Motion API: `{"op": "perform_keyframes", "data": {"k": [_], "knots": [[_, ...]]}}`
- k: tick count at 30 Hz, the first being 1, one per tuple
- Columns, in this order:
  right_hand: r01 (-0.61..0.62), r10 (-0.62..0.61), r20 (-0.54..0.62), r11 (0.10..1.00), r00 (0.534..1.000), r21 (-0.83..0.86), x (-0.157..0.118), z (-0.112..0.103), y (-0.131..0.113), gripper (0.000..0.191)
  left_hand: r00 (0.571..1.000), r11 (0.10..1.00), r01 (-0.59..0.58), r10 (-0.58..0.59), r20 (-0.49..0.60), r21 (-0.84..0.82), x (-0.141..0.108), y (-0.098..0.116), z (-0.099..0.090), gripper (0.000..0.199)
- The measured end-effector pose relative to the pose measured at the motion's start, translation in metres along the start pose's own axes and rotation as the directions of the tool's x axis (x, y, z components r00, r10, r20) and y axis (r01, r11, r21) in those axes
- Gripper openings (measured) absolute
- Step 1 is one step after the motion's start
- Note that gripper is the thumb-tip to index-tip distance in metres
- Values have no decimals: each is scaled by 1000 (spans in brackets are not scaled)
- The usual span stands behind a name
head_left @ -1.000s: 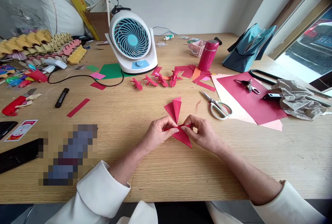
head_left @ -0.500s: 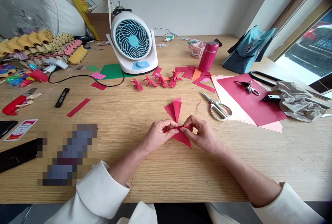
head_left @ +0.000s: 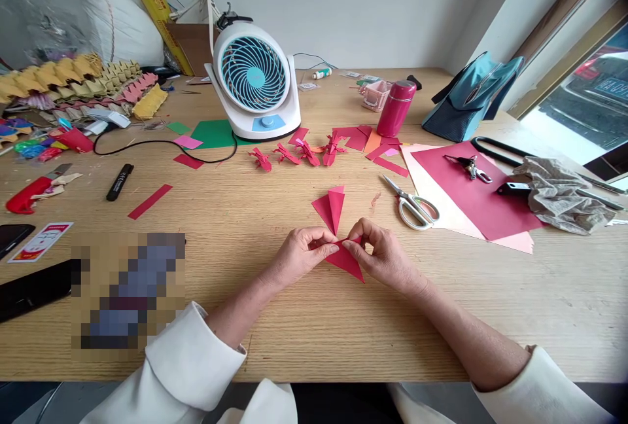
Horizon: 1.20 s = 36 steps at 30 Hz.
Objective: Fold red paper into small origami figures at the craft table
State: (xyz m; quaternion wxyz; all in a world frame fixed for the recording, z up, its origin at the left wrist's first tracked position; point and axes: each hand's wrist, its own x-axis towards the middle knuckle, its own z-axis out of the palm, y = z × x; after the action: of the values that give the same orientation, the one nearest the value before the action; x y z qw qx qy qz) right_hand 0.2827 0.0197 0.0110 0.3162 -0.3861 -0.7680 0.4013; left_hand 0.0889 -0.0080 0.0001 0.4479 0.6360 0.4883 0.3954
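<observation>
A folded piece of red paper [head_left: 347, 263] is pinched between both hands, close above the table. My left hand [head_left: 305, 254] grips its upper left edge with thumb and forefinger, and my right hand [head_left: 379, 250] does the same at the upper right, the fingertips almost meeting. One pointed corner hangs down toward me. Just beyond the fingers lies a second folded red paper [head_left: 333, 208], shaped like a kite with a raised crease. Farther back stands a row of several small red folded paper figures [head_left: 309, 152]. My fingers hide part of the held paper's upper edge.
White-handled scissors [head_left: 415, 207] lie to the right, beside large red paper sheets [head_left: 471, 195]. Behind are a white fan [head_left: 255, 77], a pink flask [head_left: 396, 108] and a teal bag [head_left: 466, 103]. On the left lie a black marker [head_left: 120, 183], a red strip [head_left: 150, 201] and phones [head_left: 39, 290].
Both hands keep their pinch on the red paper in nearly the same place. The whole view has shifted very slightly; nothing else on the table has moved.
</observation>
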Motion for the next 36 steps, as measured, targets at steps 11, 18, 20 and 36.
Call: {"op": "perform_keyframes", "data": {"k": [11,18,20,36], "knots": [[-27,28,-4,988,1000,153,1,0,3,18,999,999,-10,9,-39,-41,-1,2,2,18],[-147,116,140,961,983,236,2,4,3,33,988,996,-49,38,-148,-77,-2,2,4,18],[-151,123,128,958,984,242,2,6,2,37,988,996,-48,37,-147,-72,-2,2,4,18],[-177,147,114,927,983,330,2,10,14,37,997,998,-32,36,-72,60,0,-2,0,18]]}}
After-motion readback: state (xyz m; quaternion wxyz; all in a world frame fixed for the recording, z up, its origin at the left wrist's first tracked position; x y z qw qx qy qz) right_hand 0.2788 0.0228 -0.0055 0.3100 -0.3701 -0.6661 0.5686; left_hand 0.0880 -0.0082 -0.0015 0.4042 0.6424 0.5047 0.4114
